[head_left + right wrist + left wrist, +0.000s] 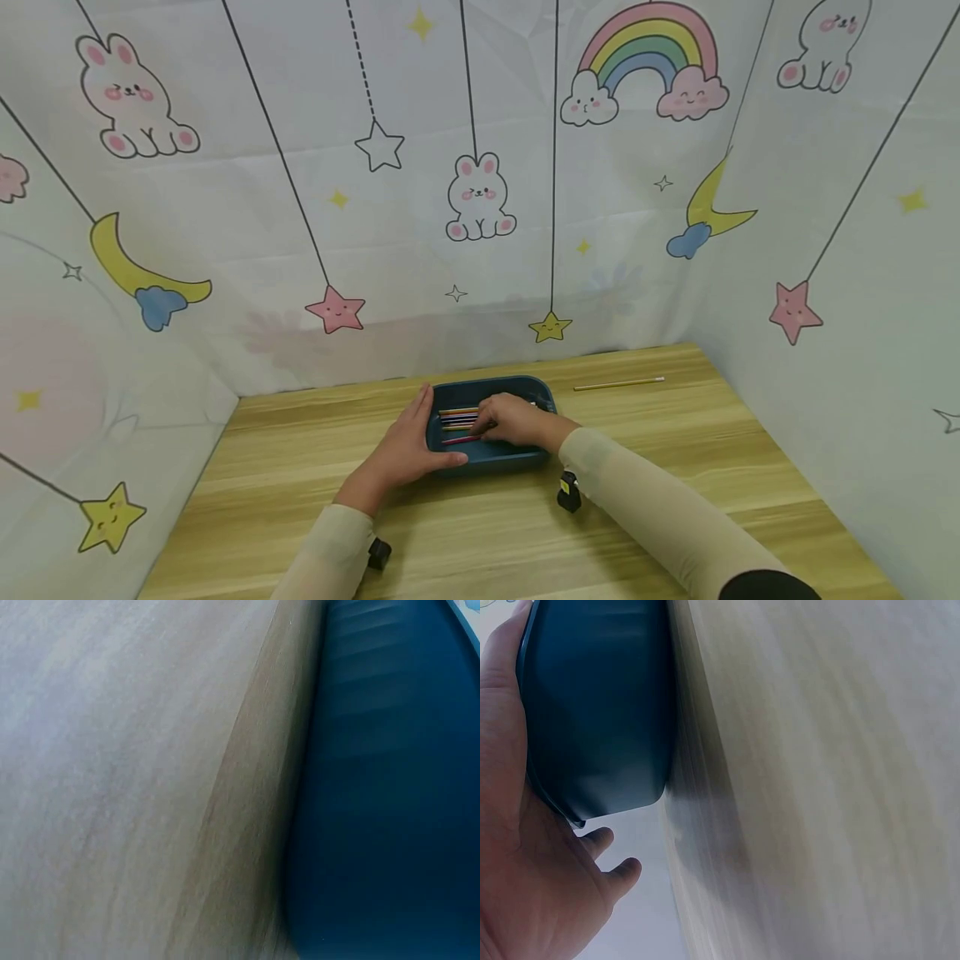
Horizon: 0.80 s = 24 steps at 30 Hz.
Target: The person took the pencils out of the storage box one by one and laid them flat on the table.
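A dark blue plastic tray (491, 450) with raised walls stands on the table, and several colored pencils (459, 414) lie inside it. My left hand (408, 442) grips its left end, thumb along the front rim and fingers around the left side. In the left wrist view, the fingertips of that hand (544, 877) show beyond the tray's end wall (600, 712). My right hand (513, 419) reaches into the tray with curled fingers, pinching a red pencil (459, 439). The right wrist view holds only the tray's outer wall (390, 795) and the tabletop; the hand is out of sight there.
A single pencil with a white end (618, 383) lies on the wood-grain table (487, 533), to the right of the tray near the back edge. White cloth walls (405, 250) printed with bunnies, stars and moons surround the table at the back and both sides.
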Tool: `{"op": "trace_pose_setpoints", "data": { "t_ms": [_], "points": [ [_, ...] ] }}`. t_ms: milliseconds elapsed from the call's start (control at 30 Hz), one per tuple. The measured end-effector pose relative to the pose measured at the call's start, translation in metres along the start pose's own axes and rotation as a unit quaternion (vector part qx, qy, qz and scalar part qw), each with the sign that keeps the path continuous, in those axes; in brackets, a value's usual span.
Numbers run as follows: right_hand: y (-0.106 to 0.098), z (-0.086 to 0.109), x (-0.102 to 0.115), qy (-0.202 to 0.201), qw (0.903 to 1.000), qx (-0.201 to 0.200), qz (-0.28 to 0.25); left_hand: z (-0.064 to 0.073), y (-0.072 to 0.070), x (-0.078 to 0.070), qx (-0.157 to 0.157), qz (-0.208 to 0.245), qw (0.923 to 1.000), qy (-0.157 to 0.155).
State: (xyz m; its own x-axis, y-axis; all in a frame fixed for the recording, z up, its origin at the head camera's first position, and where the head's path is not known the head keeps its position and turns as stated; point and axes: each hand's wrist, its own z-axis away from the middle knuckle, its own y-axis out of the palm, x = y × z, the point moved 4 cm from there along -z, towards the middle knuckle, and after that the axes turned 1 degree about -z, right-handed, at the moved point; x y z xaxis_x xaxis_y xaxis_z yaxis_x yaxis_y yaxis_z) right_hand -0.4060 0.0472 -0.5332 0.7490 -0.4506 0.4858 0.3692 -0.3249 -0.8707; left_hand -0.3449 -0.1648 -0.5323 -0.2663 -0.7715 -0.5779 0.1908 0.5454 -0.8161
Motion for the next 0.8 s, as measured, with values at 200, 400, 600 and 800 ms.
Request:
{"op": "trace_pose_setpoints", "data": {
  "t_ms": [200, 400, 600, 800],
  "points": [
    [0.0, 0.001, 0.0, 0.019, 0.9998, -0.002, -0.006, 0.0, 0.0, 0.0, 0.002, 0.001, 1.0, 0.002],
    [-0.005, 0.004, -0.003, 0.021, 0.9992, -0.016, -0.029, -0.001, 0.001, 0.001, 0.0, -0.001, 1.0, 0.008],
    [-0.021, 0.008, 0.002, 0.029, 0.9979, -0.027, -0.052, 0.0, 0.0, 0.0, -0.004, -0.002, 1.0, 0.006],
    [-0.038, 0.012, 0.004, 0.025, 0.995, -0.031, -0.092, 0.0, 0.0, 0.0, -0.003, -0.001, 1.0, -0.001]
  ]
}}
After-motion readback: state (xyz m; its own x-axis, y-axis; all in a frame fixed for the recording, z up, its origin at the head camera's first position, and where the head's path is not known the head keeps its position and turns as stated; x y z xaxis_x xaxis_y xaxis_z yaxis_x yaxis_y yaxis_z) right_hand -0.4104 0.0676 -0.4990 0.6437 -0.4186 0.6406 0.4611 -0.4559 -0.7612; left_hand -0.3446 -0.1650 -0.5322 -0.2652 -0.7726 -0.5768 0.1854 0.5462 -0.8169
